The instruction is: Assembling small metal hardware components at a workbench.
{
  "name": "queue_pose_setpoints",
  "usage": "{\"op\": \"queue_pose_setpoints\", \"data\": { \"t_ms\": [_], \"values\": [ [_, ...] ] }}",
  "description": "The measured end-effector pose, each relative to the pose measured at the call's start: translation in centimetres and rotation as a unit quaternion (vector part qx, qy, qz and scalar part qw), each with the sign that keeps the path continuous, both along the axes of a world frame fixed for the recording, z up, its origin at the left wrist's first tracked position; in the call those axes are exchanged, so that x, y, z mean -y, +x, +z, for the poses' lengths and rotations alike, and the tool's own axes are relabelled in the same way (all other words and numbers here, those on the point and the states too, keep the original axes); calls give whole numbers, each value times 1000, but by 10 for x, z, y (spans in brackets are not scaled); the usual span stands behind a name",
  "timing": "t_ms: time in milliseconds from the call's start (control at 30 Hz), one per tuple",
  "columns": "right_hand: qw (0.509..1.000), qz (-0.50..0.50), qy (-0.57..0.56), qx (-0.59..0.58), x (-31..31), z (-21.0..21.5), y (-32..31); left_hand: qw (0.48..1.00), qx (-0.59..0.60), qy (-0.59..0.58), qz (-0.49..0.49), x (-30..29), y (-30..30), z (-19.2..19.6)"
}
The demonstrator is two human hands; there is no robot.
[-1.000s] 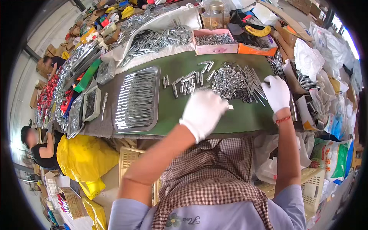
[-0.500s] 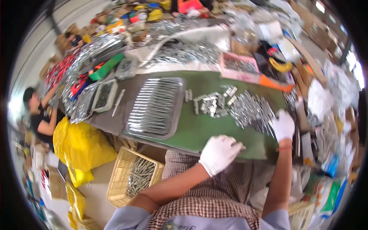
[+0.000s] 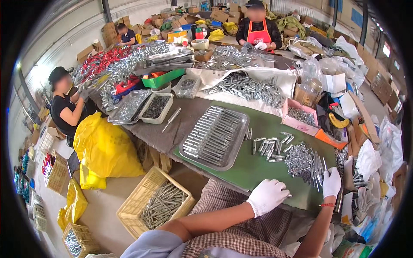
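My left hand, in a white glove, rests at the near edge of the green work surface with its fingers curled. A short metal piece pokes out from its fingertips. At the right end of the surface, my gloved right hand pinches a thin metal rod beside a bundle of similar rods. Left of that bundle lies a heap of small metal parts, then several loose silver cylinders. A metal tray holds rows of slim silver assemblies.
A pink box of small parts stands behind the heap. White cloth lies under piled metal pieces. A yellow crate of rods sits below, near a yellow bag. Co-workers are at the left and far side; clutter borders the right.
The view has tilted up and turned, showing more of the far side and a co-worker in a red apron. Both hands stay near the same places on the work surface.
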State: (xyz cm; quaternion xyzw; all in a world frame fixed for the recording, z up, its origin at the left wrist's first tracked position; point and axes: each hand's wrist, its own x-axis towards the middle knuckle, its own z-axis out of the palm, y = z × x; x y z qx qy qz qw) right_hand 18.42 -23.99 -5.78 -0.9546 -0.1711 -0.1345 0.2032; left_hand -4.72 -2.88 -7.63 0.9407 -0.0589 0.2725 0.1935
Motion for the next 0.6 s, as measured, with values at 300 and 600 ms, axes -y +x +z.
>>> {"op": "queue_pose_setpoints", "data": {
  "t_ms": [300, 600],
  "values": [
    [972, 90, 214, 27, 13, 9, -80, 1000, -16, -20, -7, 0, -3, 4],
    [976, 155, 136, 75, -2, 39, -137, 1000, -12, -9, 3, -1, 0, -1]
  ]
}}
